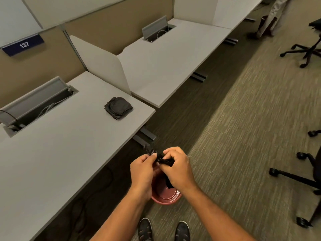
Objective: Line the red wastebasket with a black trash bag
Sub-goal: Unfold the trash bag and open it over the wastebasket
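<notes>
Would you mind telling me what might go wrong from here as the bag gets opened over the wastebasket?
Both hands, left hand and right hand, pinch a still-bunched black trash bag, so the thin film may tear or refuse to separate. The red wastebasket sits on the floor, largely hidden under the hands, so it might tip if the bag is pushed in off-centre.

Both hands (163, 169) crowd over the wastebasket (166, 200), covering most of its mouth. The desk edge (111, 164) hems the left side. Carpet (234, 153) lies open rightward until the chair bases (298, 178).
</notes>
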`<state>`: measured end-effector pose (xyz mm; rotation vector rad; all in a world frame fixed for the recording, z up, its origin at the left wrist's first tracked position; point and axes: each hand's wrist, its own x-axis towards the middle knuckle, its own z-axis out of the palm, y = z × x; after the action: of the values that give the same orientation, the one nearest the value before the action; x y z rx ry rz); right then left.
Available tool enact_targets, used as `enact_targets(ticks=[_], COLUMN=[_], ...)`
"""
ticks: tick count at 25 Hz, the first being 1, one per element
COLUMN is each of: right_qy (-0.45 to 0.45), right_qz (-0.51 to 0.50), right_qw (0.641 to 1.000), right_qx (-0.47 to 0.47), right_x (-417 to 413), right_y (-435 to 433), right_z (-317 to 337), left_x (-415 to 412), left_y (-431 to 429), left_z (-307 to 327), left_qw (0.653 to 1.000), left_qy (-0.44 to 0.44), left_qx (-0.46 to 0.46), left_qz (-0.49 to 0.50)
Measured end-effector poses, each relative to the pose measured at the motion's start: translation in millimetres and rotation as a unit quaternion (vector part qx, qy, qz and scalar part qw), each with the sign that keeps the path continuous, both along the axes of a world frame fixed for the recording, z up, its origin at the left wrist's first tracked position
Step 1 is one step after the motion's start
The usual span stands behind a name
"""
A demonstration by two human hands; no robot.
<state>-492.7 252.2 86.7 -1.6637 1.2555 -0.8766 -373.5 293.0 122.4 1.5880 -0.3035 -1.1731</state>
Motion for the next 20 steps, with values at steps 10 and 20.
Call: enact_targets(ticks=[10, 20], right_qy=[-0.01, 0.048], right_qz=[0.089, -0.055], right_qw=[0.981, 0.983], right_qx=[0.172, 0.169], right_x=[6, -11], right_y=[-9, -32], right_z=[2, -16], left_x=[31, 73], left_y=[24, 36], left_z=[-25, -44], left_qw=[0.998, 0.984], left_qy=[0.034, -0.132], left_qx=[0.029, 0.098], left_qz=[-0.047, 0.066])
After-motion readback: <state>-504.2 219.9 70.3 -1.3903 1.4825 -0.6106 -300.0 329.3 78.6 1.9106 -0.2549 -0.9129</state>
